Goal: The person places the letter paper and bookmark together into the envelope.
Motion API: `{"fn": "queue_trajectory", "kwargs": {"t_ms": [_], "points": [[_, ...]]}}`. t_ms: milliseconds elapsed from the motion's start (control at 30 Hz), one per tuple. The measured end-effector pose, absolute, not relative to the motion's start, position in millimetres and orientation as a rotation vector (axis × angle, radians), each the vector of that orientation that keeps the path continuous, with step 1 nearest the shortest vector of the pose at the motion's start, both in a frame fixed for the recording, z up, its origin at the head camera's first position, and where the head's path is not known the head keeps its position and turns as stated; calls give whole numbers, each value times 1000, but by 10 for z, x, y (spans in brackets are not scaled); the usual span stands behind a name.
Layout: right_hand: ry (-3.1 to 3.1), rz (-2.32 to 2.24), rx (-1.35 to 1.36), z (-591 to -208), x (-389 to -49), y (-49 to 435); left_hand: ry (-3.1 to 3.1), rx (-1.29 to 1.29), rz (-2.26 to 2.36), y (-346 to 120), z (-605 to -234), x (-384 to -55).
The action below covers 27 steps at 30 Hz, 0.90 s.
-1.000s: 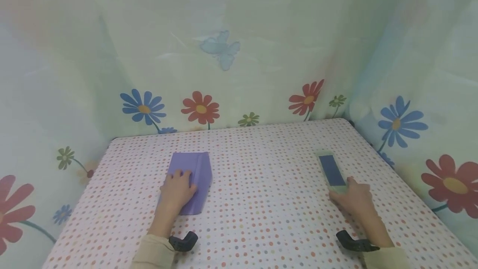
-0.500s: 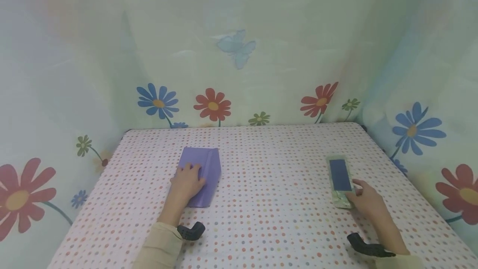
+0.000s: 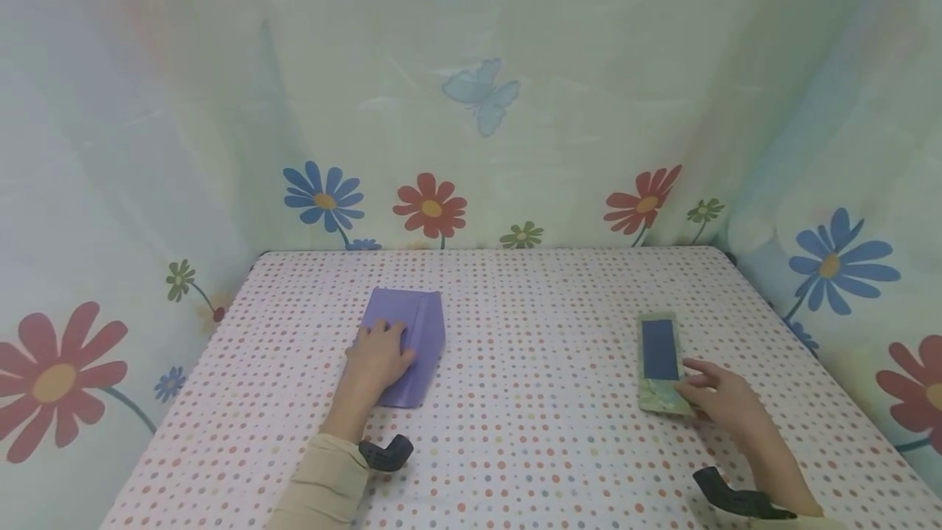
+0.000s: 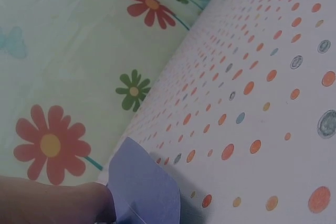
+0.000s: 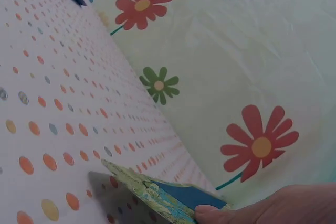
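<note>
A purple envelope (image 3: 423, 334) lies left of the middle of the table, its pointed flap to the right past a crease. My left hand (image 3: 379, 357) rests on it with fingers spread over the top, covering its near left part. In the left wrist view the thumb (image 4: 79, 199) is right at the purple flap (image 4: 142, 182). On the right, my right hand (image 3: 724, 399) pinches a flat green patterned piece with a dark blue panel (image 3: 660, 350) by its near right edge. The right wrist view has the thumb on this patterned piece (image 5: 173, 198), tilted up with its shadow below.
The table (image 3: 545, 334) has a white cloth with coloured dots. A curtain with flowers (image 3: 430, 207) stands along the back and both sides, close to the table's edges. Black straps (image 3: 388, 454) sit at both wrists.
The head view has shifted, so everything appears further right. My right hand has drawn the green piece slightly nearer and turned it straighter. The left hand stays on the purple envelope.
</note>
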State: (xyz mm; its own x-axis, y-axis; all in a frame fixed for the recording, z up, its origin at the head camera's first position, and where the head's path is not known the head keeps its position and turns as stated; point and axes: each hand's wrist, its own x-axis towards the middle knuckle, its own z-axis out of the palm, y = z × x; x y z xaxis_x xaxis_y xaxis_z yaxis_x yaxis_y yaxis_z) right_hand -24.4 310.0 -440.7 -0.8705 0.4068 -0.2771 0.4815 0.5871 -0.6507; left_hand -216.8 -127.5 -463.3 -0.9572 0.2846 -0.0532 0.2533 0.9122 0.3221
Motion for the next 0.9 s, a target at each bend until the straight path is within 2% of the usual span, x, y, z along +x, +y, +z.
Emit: {"fn": "queue_trajectory", "kwargs": {"t_ms": [300, 900], "points": [[2653, -1408, 688, -4335, -392, 2782, 2965, 408, 477, -1267, -4607, -2168], [2600, -1601, 494, -4135, -1102, 1646, 2972, 408, 491, -1273, -4575, -2152]]}}
